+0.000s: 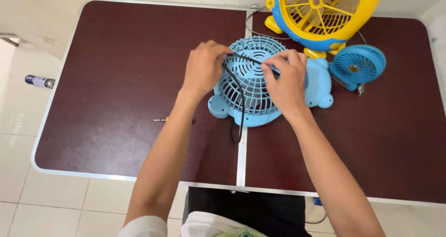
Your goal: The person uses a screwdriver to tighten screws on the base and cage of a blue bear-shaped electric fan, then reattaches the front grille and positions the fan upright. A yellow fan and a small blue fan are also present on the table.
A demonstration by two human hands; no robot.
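Cord (240, 97) runs lengthwise from my pinches toward me, across the fan (260, 86) grille. Left hand (203, 69) and right hand (285, 81) each pinch its far end, equally near.

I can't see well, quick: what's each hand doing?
Left hand: pinching the thin black cord on the light blue plastic fan.
Right hand: pinching it too.

The light-blue fan (260, 86) looks like smooth, slightly glossy moulded plastic, as do the yellow fan (320, 14) and the small blue fan (357, 66). The black cable (241, 102) across the grille looks like smooth rubbery plastic. The table (116, 79) has a dark maroon, matt, faintly scuffed top with a pale metal-looking rim, and the floor (18, 107) is glossy white tile.
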